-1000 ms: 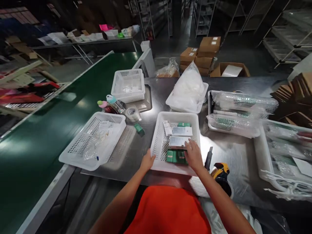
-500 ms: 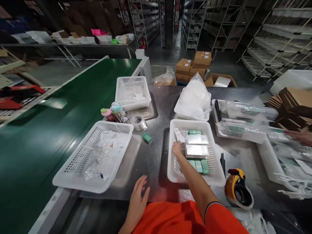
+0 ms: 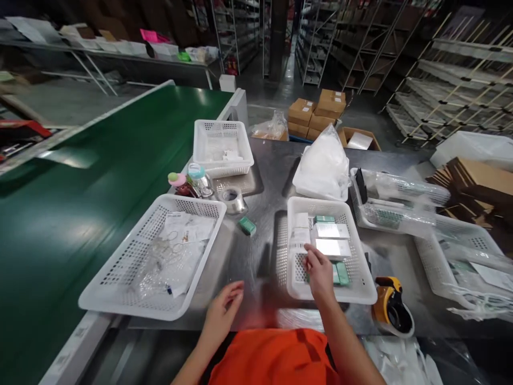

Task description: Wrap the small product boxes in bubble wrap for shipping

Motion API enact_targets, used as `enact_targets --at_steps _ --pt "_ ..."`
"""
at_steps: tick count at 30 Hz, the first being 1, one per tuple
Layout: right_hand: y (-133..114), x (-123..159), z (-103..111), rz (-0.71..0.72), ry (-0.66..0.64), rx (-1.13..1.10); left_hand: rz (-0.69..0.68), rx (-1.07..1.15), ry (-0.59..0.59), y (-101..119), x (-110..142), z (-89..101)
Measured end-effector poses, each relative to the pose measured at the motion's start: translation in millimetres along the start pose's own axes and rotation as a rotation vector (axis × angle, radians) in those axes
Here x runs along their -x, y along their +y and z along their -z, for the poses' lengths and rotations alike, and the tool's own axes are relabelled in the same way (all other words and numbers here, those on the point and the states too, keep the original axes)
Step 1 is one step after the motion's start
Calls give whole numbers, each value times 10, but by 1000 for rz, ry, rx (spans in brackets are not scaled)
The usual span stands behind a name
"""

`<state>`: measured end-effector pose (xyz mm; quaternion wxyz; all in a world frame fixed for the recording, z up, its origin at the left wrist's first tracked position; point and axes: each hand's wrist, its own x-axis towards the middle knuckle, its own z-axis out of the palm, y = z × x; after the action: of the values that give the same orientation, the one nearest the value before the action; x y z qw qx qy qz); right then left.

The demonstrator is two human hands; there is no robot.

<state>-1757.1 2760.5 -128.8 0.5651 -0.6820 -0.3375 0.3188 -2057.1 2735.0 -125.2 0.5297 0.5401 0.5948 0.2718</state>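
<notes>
On steel (image 3: 262,214), a basket (image 3: 294,290) holds boxes (image 3: 332,247), left fingers (image 3: 231,289) apart, right fingers' (image 3: 316,258) grip unclear.

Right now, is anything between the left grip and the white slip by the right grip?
Yes: the basket's left wall stands between the left grip and the white slip; nothing visible blocks the right grip.

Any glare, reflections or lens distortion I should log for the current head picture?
Head view: glare washes out the top of the nearer white box in the basket; head view: a pale shine on the green belt and a red reflection on the metal table; head view: wide-angle stretch towards the edges, with the rack leaning.
</notes>
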Motion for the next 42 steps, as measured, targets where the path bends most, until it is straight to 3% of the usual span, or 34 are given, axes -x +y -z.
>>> enact_targets --at_steps 3,6,8,12,15,18,20,22,25,27,30,33,37,39,42 --pt "-284 522 194 -344 -5 -496 44 279 -97 437 -57 -381" --pt "-493 914 288 -543 -65 -642 111 670 -222 837 -44 -758" --pt "-560 1066 318 -561 -89 -651 151 821 -228 1039 -19 -933" --pt "-573 1135 421 -420 -23 -615 197 861 -193 1230 62 -1106" --pt "-563 1060 554 -325 65 -588 207 780 -278 1226 178 -1182" --pt "-573 943 706 -254 38 -539 181 683 -350 1168 309 -1210" --pt "-593 850 812 -198 -28 -476 143 715 -404 1140 367 -1167" --pt "-629 750 908 -147 -128 -423 158 795 -567 1140 388 -1087" --pt "-715 625 962 -24 -432 -264 316 842 -912 1180 375 -1010" --pt "-768 569 902 131 -607 -80 409 800 -1010 1197 357 -1046" --pt "-772 445 741 293 -661 73 484 752 -922 1167 330 -1192" --pt "-605 136 713 371 -532 210 508 791 -760 1094 292 -1275" --pt "-77 -385 1007 416 -291 857 522 903 -599 1005 220 -1157" --pt "254 -527 1171 396 -325 1137 517 934 -554 995 201 -1070" --pt "655 -558 1303 475 -374 1329 488 958 -520 1047 207 -996"
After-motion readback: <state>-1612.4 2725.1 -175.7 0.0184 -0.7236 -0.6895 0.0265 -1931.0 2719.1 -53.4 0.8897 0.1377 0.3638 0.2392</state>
